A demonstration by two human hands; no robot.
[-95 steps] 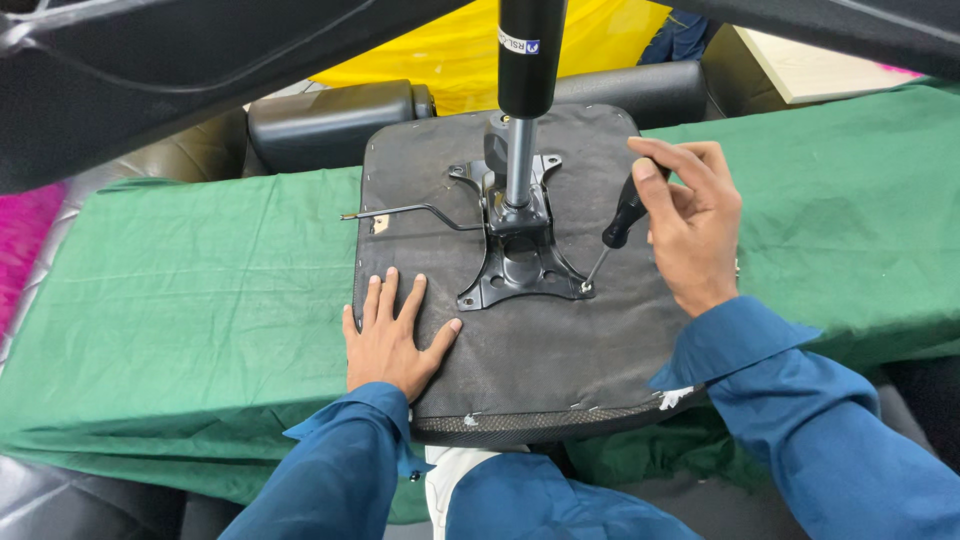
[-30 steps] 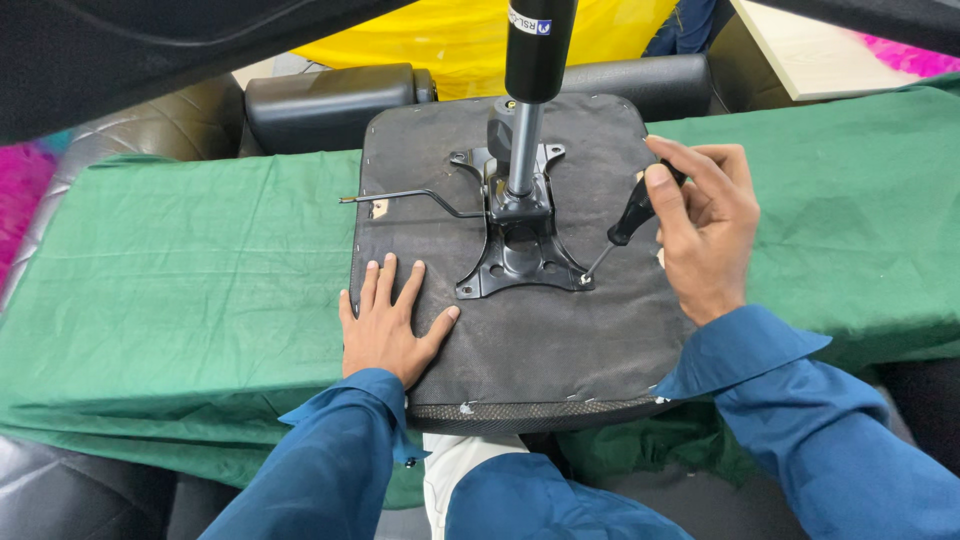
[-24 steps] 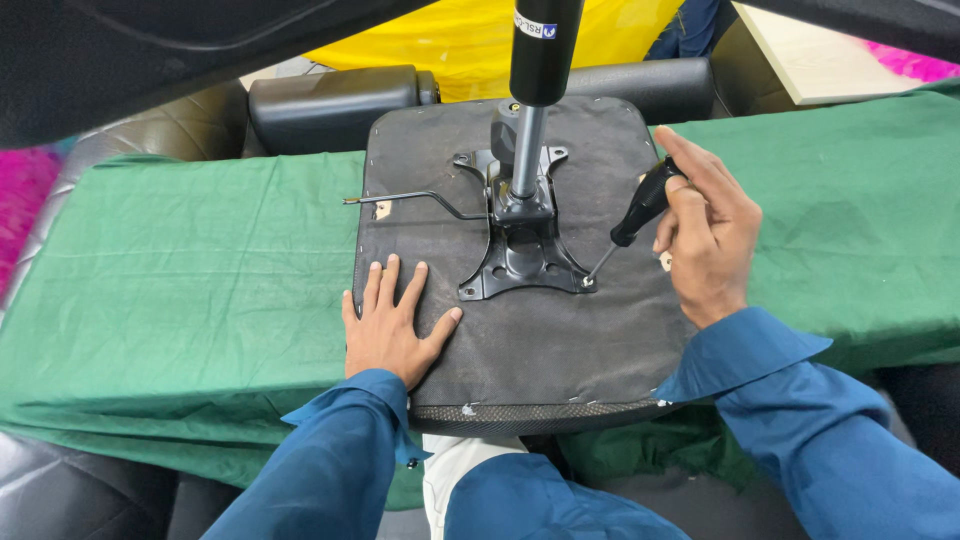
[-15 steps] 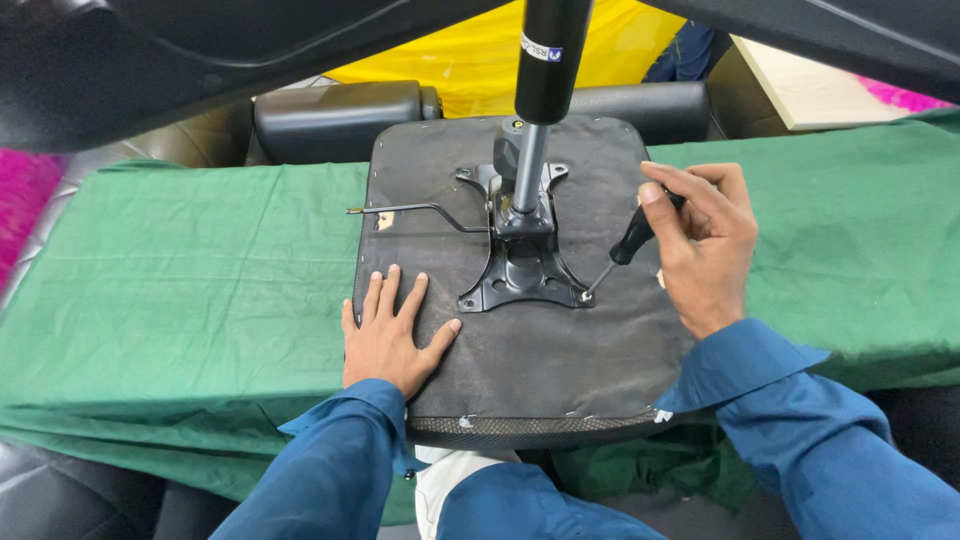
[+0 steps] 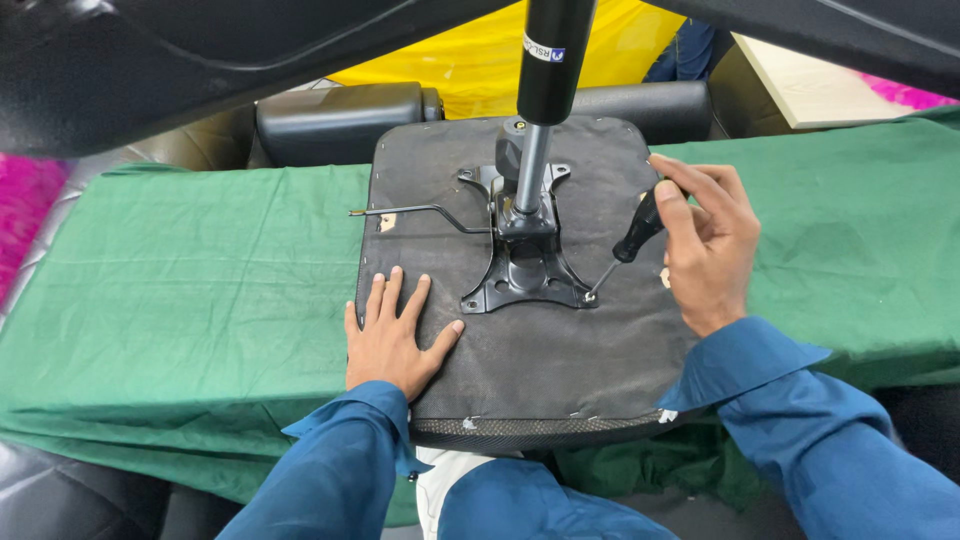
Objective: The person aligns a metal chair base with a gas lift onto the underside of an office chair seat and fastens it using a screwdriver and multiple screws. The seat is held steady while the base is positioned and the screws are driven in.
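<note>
An upturned black chair seat (image 5: 540, 350) lies on a green cloth (image 5: 180, 290). A black metal mounting plate (image 5: 525, 275) is fixed at its middle, with a gas-lift cylinder (image 5: 552, 55) rising from it and a thin lever rod (image 5: 410, 211) pointing left. My left hand (image 5: 395, 335) rests flat on the seat's near left part, fingers spread. My right hand (image 5: 705, 245) grips a black-handled screwdriver (image 5: 633, 236); its tip sits on a screw at the plate's near right corner (image 5: 589, 296).
Black padded chair parts (image 5: 340, 115) lie behind the seat. Yellow cloth (image 5: 470, 50) hangs at the back, a pale board (image 5: 810, 80) is at the far right, pink material (image 5: 25, 210) at the left. A dark curved chair part (image 5: 200, 50) overhangs the top.
My right hand's fingers have shifted around the screwdriver handle, with the tip staying on the same screw. The left hand has stayed flat on the seat. The view moved slightly.
</note>
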